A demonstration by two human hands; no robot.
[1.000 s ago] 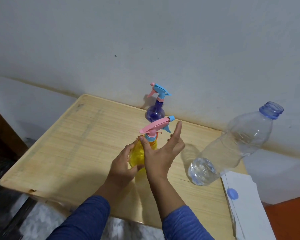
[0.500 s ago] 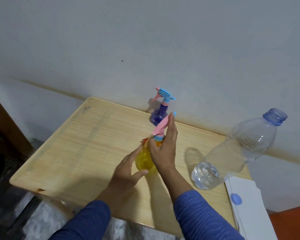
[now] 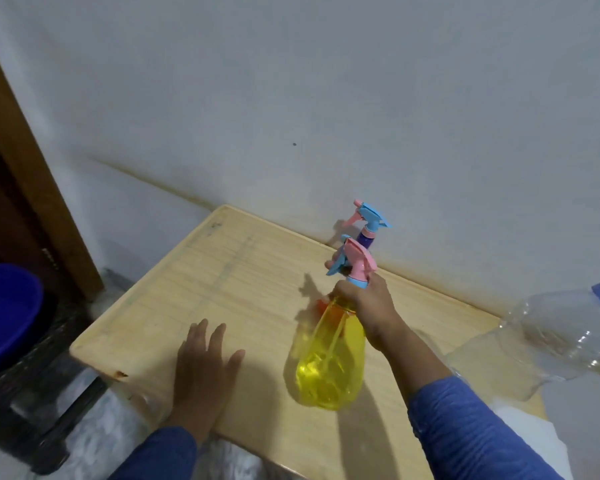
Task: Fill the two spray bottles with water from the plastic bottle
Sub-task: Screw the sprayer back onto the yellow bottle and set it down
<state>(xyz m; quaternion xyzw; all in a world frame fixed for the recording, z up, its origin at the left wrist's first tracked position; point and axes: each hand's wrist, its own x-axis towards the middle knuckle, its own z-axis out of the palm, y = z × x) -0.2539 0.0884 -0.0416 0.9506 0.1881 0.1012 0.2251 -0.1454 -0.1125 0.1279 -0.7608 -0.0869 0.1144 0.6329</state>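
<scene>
The right hand grips the neck of the yellow spray bottle, fingers curled round it just under the pink and blue trigger head, and holds it tilted above the wooden surface. The left hand lies flat on the surface near its front edge, fingers straight and spread, holding nothing. The purple spray bottle stands upright at the back by the wall, partly hidden behind the yellow one's head. The clear plastic bottle, uncapped, with a blue neck, lies at the right edge of view, blurred. No brand, label or writing can be read on any bottle. A blue basin sits at the far left, off the surface.
</scene>
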